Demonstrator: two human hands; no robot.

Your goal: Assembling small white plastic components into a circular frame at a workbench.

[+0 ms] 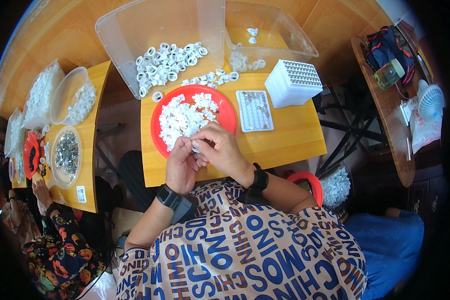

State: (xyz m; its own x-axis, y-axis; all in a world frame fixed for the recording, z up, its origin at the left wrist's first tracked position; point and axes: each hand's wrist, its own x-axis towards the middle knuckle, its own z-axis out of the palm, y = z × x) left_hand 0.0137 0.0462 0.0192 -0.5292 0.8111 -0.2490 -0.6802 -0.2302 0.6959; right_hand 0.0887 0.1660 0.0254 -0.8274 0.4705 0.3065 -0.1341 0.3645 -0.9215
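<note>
My left hand and my right hand meet over the near rim of a red plate. Their fingers are closed and pinched together around a small white plastic part, mostly hidden by the fingertips. On the plate, just beyond my hands, lies a heap of small white plastic pieces. A white tray with rows of round pieces lies right of the plate. Behind it stands a stack of white trays, the top one showing a grid of small dark cells.
White ring-shaped parts fill a tipped clear bin at the back. Another clear bin stands beside it. At left, a co-worker's hand rests by a bowl of metal parts. A small fan stands far right.
</note>
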